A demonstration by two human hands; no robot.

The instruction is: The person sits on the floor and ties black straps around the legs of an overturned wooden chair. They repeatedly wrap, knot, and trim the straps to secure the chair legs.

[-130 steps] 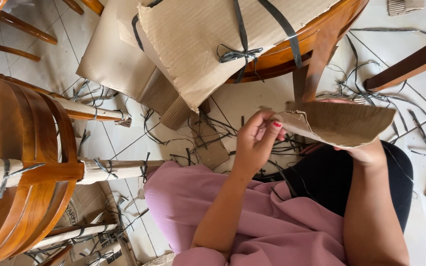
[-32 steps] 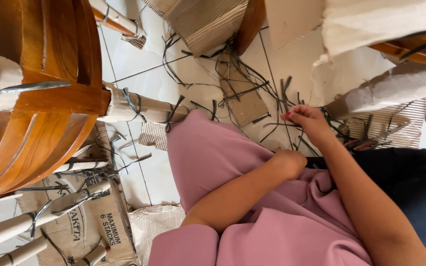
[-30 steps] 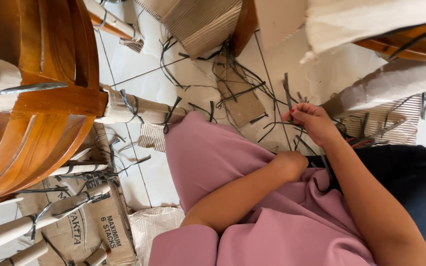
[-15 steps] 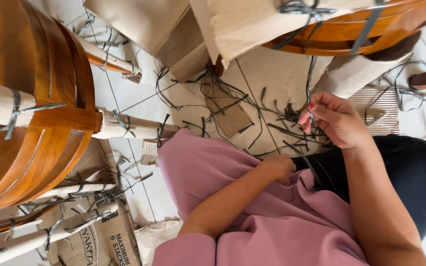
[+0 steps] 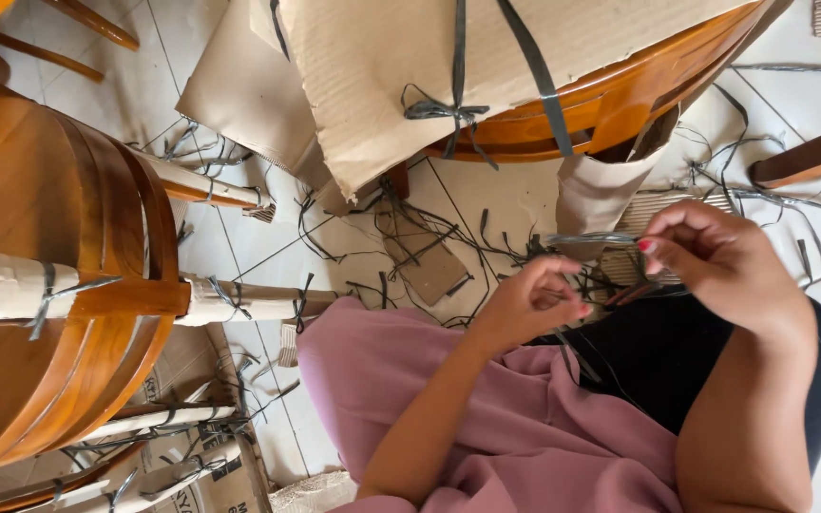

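- The right hand [image 5: 724,271] pinches one end of a thin grey strap [image 5: 589,238] between thumb and finger.
- The left hand [image 5: 529,306] has its fingers curled shut on the other end of that strap, and more dark strands hang down from it.
- The strap runs straight across the small gap between the two hands. It is blurry, so its edges are hard to see.
- Just under the grip lies a pink lap [image 5: 486,408] next to dark trousers [image 5: 658,361].
- Right behind the strap hangs a chair leg wrapped in brown paper [image 5: 601,190]. Its lower end is hidden by the hands.
- Above that is a wooden chair seat [image 5: 610,95] covered with cardboard [image 5: 410,66] and tied with dark strap. The top of the picture cuts it off.
- Far off on the left-hand side is a second wooden chair [image 5: 49,285] with paper-wrapped legs. Only part of it shows.
- The tiled floor [image 5: 515,195] past the hands is full of loose strap bits and cardboard scraps, too tangled to tell apart.
- Both arms are cut off at the bottom edge.
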